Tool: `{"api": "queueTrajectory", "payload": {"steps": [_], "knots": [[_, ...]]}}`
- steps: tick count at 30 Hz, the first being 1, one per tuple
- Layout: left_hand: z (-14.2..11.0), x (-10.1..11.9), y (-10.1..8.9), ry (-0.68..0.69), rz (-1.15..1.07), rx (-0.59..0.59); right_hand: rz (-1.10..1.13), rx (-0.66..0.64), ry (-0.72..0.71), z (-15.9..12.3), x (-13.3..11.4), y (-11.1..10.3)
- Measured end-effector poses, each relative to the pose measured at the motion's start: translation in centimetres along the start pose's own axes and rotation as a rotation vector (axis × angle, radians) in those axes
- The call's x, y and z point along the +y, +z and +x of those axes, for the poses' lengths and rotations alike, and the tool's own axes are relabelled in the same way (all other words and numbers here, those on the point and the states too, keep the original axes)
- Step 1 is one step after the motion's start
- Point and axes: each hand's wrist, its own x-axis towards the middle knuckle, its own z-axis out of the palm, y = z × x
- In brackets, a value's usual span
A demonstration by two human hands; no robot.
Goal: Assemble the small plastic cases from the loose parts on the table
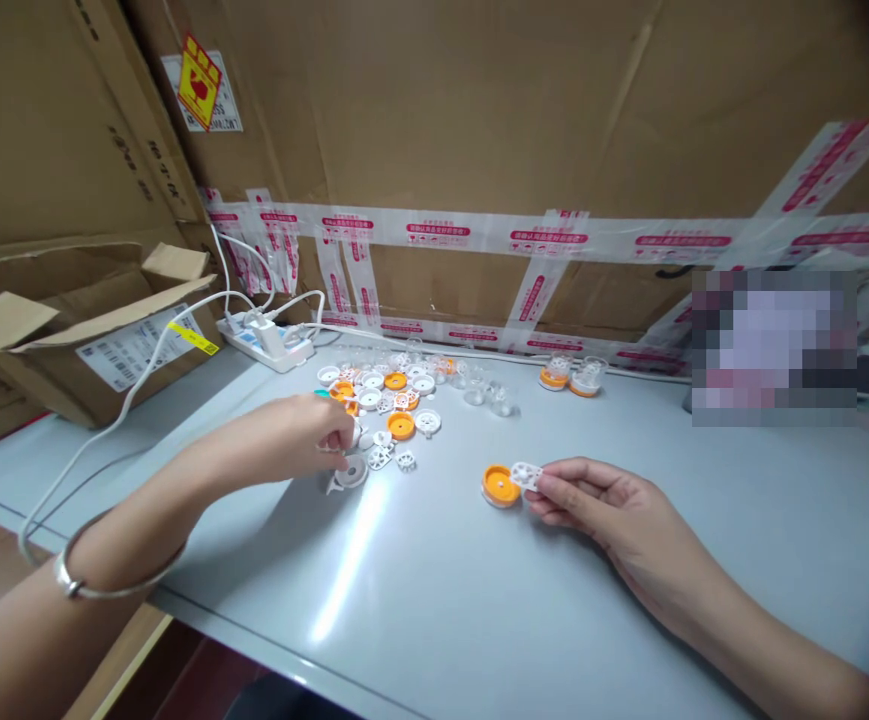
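Note:
My right hand (614,500) pinches a small white plastic piece with cut-out holes (525,476) between thumb and fingers. That piece overlaps the edge of an orange round plastic part (498,487) with a white pin at its centre, lying on the table. My left hand (299,435) reaches into the spread of loose parts with its fingers curled down and closed; what they hold, if anything, is hidden. Beside its fingertips lies a pale round part (353,471). Close by are an orange disc (401,426), a white wheel-like part (427,422) and small white pieces (380,457).
Clear plastic domes (503,404) lie behind the loose parts. Two domed orange-and-white pieces (553,375) stand near the back. A power strip (273,345) with white cables and an open carton (104,345) are at left. A large taped box (434,120) walls the back. A blurred patch covers the right.

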Motion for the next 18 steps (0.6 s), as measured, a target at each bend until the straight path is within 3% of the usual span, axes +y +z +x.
{"api": "queueTrajectory", "payload": {"steps": [4,9,18], "knots": [[-0.6,-0.4,1.4,-0.059,0.022,0.01,0.013,-0.019,0.007,0.0,0.0,0.0],[-0.3,-0.7,1.5,-0.062,-0.013,-0.053,0.024,-0.004,0.015,0.0,-0.1,0.1],[0.5,-0.1,3.2,-0.142,0.084,0.139,0.013,-0.002,0.0,0.0,0.0,0.2]]}}
